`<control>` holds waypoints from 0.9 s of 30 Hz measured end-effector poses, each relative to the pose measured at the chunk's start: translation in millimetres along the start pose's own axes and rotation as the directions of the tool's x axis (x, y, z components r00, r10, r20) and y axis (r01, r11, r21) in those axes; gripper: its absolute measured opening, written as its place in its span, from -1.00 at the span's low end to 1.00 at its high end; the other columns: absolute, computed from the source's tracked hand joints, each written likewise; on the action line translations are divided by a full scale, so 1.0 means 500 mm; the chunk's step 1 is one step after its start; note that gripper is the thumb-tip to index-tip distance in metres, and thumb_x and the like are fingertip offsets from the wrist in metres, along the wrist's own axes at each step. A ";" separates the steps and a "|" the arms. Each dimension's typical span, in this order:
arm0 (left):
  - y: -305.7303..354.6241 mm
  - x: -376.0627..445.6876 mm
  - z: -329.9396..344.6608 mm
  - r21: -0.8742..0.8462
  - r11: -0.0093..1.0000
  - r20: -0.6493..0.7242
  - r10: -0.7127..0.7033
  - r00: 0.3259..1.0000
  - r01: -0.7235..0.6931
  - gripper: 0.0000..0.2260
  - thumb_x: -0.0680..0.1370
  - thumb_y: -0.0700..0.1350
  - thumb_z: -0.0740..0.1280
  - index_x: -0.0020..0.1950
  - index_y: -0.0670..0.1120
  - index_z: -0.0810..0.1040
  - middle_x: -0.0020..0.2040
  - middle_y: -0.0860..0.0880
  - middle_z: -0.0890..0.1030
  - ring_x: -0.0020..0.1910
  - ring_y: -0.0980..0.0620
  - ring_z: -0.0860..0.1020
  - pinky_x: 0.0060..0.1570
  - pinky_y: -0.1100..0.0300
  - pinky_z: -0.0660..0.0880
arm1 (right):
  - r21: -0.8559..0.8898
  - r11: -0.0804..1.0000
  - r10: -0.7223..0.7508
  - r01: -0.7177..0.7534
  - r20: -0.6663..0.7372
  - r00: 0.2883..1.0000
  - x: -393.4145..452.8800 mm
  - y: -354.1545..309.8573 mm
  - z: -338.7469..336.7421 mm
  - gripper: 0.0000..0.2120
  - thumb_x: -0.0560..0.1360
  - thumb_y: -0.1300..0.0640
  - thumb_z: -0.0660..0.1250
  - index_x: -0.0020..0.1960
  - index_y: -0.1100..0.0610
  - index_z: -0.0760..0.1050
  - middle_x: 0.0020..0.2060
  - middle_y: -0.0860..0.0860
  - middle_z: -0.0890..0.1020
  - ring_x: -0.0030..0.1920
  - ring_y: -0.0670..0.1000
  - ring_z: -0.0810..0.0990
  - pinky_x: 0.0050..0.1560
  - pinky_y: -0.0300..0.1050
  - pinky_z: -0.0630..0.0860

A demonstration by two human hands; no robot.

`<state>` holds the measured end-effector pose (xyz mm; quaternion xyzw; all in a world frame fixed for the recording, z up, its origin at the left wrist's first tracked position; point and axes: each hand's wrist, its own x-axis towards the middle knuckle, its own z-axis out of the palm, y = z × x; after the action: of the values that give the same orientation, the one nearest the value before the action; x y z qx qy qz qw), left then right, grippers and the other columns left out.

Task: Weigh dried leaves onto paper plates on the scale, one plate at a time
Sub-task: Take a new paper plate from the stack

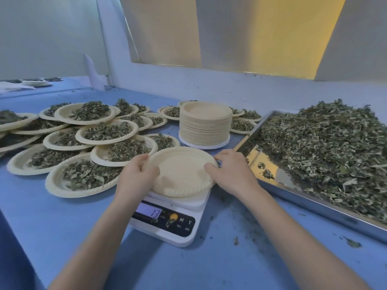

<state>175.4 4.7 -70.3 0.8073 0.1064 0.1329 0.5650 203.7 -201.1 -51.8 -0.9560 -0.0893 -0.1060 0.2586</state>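
Observation:
An empty cream paper plate (182, 172) lies on the white digital scale (167, 218), whose display shows 13. My left hand (138, 174) grips the plate's left rim with curled fingers. My right hand (232, 170) grips its right rim. A heap of dried green leaves (320, 151) fills the steel tray (326, 208) to the right of the scale. A tall stack of empty plates (205, 124) stands behind the scale.
Several leaf-filled plates (88, 176) overlap in piles to the left of the scale, with more behind the stack (243, 124). Leaf crumbs litter the blue table (188, 266) near the tray. A white wall runs along the back.

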 end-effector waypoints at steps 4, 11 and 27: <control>-0.011 -0.001 -0.014 -0.124 0.990 -0.003 -0.062 0.998 0.062 -0.61 0.47 -0.06 0.37 0.29 0.00 0.48 0.11 0.03 0.56 0.08 0.02 0.51 0.08 0.04 0.44 | 0.039 0.998 0.043 -0.043 0.010 0.999 0.003 0.003 0.001 -0.65 0.48 -0.06 0.19 -0.10 0.23 0.53 -0.04 0.04 0.50 0.18 0.09 0.38 0.06 0.00 0.38; -0.025 -0.017 -0.048 -0.263 0.962 0.026 -0.074 0.997 0.078 -0.93 0.52 -0.11 0.33 -0.05 -0.01 0.60 -0.05 -0.08 0.66 -0.20 0.03 0.62 -0.23 0.21 0.53 | 0.022 0.999 0.033 -0.032 -0.029 0.999 -0.003 0.003 0.003 -0.53 0.51 -0.10 0.16 0.16 0.25 0.54 0.23 0.06 0.49 0.27 0.08 0.36 0.16 0.01 0.36; -0.040 -0.024 -0.055 -0.321 0.945 -0.067 -0.092 0.994 0.065 -0.89 0.51 -0.13 0.34 0.00 -0.10 0.60 -0.08 -0.08 0.67 -0.23 0.05 0.64 -0.20 0.16 0.56 | -0.040 0.999 0.009 -0.011 -0.052 0.999 -0.004 0.003 0.006 -0.53 0.51 -0.18 0.13 -0.02 0.19 0.59 0.09 0.07 0.55 0.16 0.09 0.43 0.08 0.04 0.42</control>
<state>154.3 32.1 -81.3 0.6948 0.1385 0.1582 0.6878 202.4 -201.3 -55.6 -0.9583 -0.0754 -0.1313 0.2422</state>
